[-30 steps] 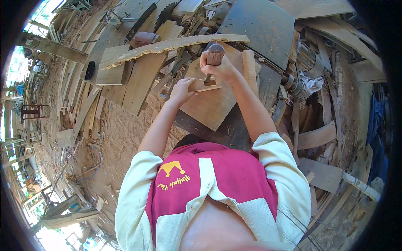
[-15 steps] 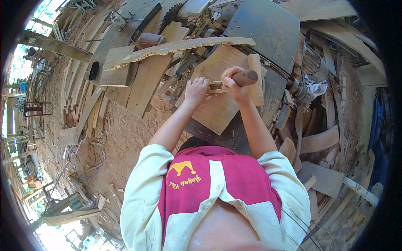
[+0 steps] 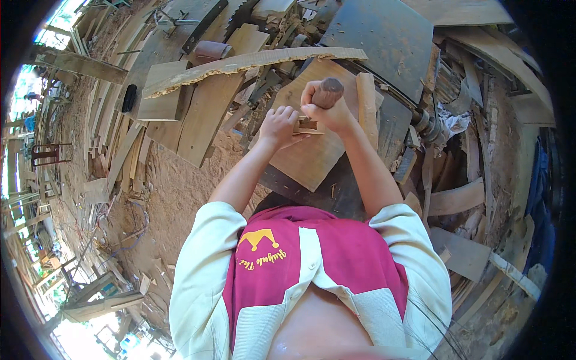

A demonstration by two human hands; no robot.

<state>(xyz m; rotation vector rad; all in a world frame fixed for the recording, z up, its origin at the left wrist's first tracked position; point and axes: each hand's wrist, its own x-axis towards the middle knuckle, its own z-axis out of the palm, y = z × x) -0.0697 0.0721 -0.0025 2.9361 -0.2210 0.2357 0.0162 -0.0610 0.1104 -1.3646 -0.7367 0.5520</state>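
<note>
My left hand is closed round one end of a small wooden piece, which has a hollow or slot in its middle. It is held over a broad flat board. My right hand grips a thick, round, dark brown wooden handle that stands up out of the fist toward me. The tool's other end is hidden by the fingers, close to the hollow of the small piece, so its kind does not show.
A pale wooden block lies right of the board. Beyond is a long rough-edged plank; a toothed blade rests further off. A blue-grey metal plate stands at the far right. Sawdust covers the floor at left.
My right hand has shifted left toward my left hand, and the handle has swung from pointing right to standing more upright. The small wooden piece has tilted slightly.
</note>
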